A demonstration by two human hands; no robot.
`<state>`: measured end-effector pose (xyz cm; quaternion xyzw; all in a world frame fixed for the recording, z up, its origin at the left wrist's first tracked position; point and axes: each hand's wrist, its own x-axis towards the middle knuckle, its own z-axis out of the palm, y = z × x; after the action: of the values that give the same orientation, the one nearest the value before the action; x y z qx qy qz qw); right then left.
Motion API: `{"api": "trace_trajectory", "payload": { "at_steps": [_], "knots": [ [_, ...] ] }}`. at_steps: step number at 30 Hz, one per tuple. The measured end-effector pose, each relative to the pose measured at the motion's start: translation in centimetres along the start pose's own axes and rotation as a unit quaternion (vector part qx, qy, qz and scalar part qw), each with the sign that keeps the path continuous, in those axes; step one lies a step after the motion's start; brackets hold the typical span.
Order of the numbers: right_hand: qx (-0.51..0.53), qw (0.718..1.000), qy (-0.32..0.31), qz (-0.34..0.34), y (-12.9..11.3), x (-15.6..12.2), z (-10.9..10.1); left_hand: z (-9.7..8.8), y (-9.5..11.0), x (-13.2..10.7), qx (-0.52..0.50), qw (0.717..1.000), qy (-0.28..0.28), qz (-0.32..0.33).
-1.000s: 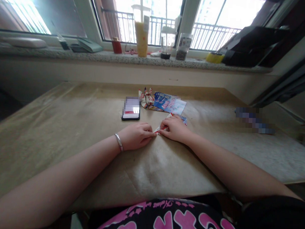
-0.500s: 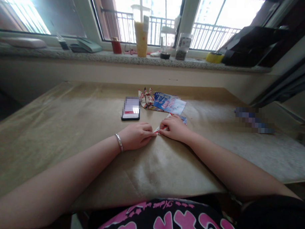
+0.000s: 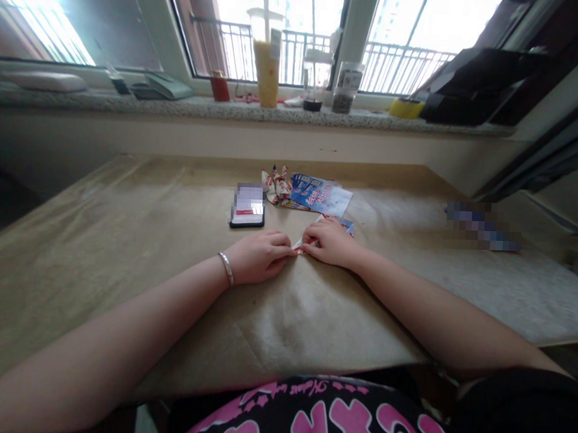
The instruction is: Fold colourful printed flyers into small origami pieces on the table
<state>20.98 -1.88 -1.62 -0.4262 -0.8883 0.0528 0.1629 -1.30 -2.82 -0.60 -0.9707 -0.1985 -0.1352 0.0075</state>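
Between my two hands lies a narrow strip of folded paper [image 3: 298,244], white and blue with red edges, flat on the table and mostly covered by my fingers. My right hand [image 3: 330,240] is closed over its upper part, thumb and fingertips pressing it. At its lower left end, the fingertips of my left hand [image 3: 263,256] are held together on the paper. A silver bracelet circles my left wrist. Just beyond my right hand, a blue printed piece of paper [image 3: 347,227] sticks out, partly hidden.
A phone [image 3: 247,205] lies beyond my left hand. Beside it are a crumpled folded-paper piece [image 3: 277,186] and a fan of blue leaflets [image 3: 321,193]. A blurred blue item [image 3: 481,226] rests far right. Cups and boxes line the windowsill [image 3: 202,109].
My left hand's fingertips have shifted very slightly right along the paper's lower end. My right hand stays in place, and the other things on the table have not moved.
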Motion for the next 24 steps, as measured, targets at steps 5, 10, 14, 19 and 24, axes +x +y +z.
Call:
{"api": "trace_trajectory", "payload": {
  "at_steps": [5, 10, 14, 19, 24],
  "knots": [
    [0.001, 1.0, 0.0, 0.011, -0.1, 0.0, 0.0, -0.1, -0.2, -0.1, -0.047, 0.999, 0.005, -0.003],
    [0.005, 1.0, -0.002, 0.009, -0.2, 0.0, 0.0, -0.2, -0.5, -0.3, -0.085, 0.996, 0.005, 0.011],
    [0.003, 1.0, 0.001, 0.001, -0.1, 0.0, 0.0, -0.5, -0.7, -0.5, -0.107, 0.994, 0.0, 0.006],
    [0.003, 1.0, 0.003, -0.002, 0.1, -0.1, 0.2, -0.8, -1.0, -0.7, -0.123, 0.992, -0.001, 0.002],
    [0.003, 1.0, 0.004, -0.006, 0.1, -0.1, 0.1, -0.9, -1.3, -0.9, -0.141, 0.99, -0.008, 0.004]
  ]
}}
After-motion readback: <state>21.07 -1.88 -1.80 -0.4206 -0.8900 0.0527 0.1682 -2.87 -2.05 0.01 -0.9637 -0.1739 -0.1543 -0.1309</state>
